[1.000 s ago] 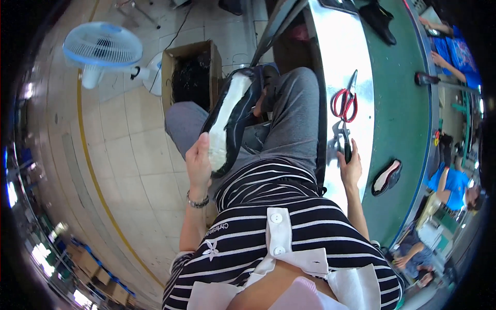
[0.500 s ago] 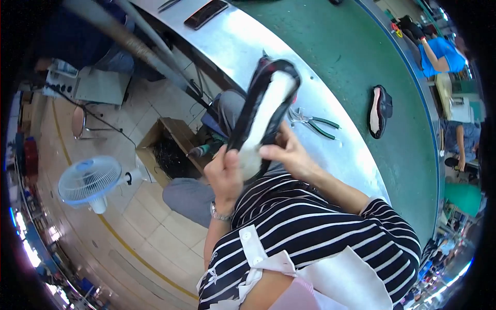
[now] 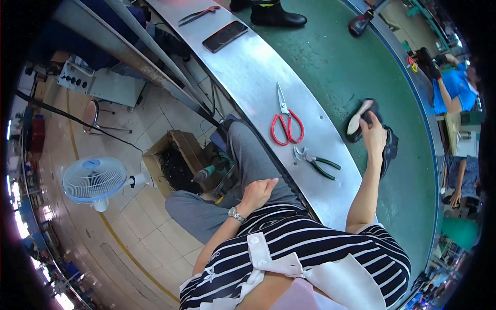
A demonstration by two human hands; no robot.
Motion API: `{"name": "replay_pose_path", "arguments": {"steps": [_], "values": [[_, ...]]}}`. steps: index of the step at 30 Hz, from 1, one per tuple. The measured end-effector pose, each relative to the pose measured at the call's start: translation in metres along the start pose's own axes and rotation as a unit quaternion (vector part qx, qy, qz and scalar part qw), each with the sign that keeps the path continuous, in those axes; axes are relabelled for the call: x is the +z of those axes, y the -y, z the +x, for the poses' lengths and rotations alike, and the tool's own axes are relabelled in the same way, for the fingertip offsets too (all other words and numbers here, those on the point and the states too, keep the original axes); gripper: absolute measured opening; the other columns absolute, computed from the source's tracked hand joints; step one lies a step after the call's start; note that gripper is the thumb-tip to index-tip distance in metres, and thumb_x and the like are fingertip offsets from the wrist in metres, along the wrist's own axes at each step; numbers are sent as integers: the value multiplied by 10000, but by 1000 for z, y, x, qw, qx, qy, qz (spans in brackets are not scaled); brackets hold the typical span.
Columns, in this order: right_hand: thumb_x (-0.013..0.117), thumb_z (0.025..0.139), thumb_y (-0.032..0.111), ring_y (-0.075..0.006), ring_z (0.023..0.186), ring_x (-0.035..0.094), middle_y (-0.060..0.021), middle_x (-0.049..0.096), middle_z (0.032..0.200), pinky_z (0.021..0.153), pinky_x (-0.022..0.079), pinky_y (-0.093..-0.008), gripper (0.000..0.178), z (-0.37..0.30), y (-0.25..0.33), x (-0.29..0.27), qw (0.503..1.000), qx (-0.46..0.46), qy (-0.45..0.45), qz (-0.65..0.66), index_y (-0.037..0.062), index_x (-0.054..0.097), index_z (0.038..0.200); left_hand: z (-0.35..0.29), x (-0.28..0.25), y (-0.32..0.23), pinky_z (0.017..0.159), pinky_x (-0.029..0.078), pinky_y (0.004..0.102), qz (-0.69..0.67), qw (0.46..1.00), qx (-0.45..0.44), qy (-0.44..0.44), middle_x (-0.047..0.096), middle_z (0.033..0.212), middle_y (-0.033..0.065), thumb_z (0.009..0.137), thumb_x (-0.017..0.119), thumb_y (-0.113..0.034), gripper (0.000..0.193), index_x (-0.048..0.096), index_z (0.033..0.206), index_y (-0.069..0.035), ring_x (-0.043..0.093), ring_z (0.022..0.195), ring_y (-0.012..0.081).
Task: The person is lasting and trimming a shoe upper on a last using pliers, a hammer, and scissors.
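Observation:
My right hand (image 3: 375, 138) reaches over the green surface, thumb and fingers on a black shoe (image 3: 356, 135) whose pale sole faces up. Part of that shoe is hidden behind the fingers. A second black shoe (image 3: 392, 147) lies right beside it, partly covered by my hand and wrist. My left hand (image 3: 258, 194) is empty above my lap, its fingers stretched out close together. Between the hands, on the metal ledge, are red-handled scissors (image 3: 287, 126) and green-handled pliers (image 3: 319, 164).
Farther along the ledge (image 3: 258, 57) lie a dark phone (image 3: 225, 36) and a slim tool with reddish handles (image 3: 199, 16). A black boot (image 3: 278, 14) and a dark red shoe (image 3: 360, 24) rest on the green surface. Left of my legs are a cardboard box (image 3: 188, 147) and a fan (image 3: 95, 178).
The shoe went from both hands above the ledge to the green surface at the right, with my right hand. My left hand let go of it. The scissors now show fully.

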State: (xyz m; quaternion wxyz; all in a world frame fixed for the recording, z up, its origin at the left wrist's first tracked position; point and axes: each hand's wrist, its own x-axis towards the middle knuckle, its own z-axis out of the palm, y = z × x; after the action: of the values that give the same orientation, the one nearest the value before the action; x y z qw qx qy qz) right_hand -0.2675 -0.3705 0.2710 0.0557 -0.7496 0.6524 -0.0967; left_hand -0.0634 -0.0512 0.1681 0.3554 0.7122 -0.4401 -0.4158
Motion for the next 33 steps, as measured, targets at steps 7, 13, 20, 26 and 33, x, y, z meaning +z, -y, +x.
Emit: {"name": "replay_pose_path", "arguments": {"steps": [7, 13, 20, 26, 33], "values": [[652, 885, 282, -183, 869, 688, -86, 691, 1102, 774, 515, -296, 411, 112, 179, 62, 919, -264, 63, 285, 85, 608, 1243, 8, -4, 7, 399, 395, 259, -180, 970, -166, 15, 550, 493, 45, 985, 493, -402, 521, 631, 685, 1, 504, 389, 102], [674, 833, 235, -309, 1140, 580, -224, 516, 1335, 958, 458, -376, 612, 239, 332, 166, 866, -328, -22, 377, -39, 461, 1337, 12, 7, 17, 389, 411, 264, -229, 950, -205, 52, 571, 491, 44, 969, 502, -438, 535, 633, 666, -17, 516, 368, 117], [640, 847, 261, -353, 1025, 601, -151, 623, 1083, 876, 488, -447, 282, 252, 365, 192, 911, -337, -43, 232, 111, 651, 1085, 8, 1, 17, 372, 393, 272, -238, 950, -199, 10, 559, 485, 46, 969, 501, -428, 530, 624, 661, -14, 505, 351, 128], [660, 848, 247, -269, 917, 646, -119, 671, 973, 810, 496, -357, 270, 266, 284, 146, 888, -379, -58, 255, 87, 673, 1064, 6, -5, 12, 398, 418, 267, -243, 956, -163, 14, 593, 523, 49, 954, 538, -406, 463, 627, 711, -22, 547, 393, 122], [635, 925, 210, -72, 806, 585, -2, 623, 872, 750, 463, -225, 263, 132, 235, -9, 783, -358, 221, 459, -6, 628, 1074, -13, -52, -35, 611, 499, 272, -107, 977, -11, -186, 675, 863, 68, 859, 695, -178, 259, 611, 1053, -28, 627, 677, 119]]}}
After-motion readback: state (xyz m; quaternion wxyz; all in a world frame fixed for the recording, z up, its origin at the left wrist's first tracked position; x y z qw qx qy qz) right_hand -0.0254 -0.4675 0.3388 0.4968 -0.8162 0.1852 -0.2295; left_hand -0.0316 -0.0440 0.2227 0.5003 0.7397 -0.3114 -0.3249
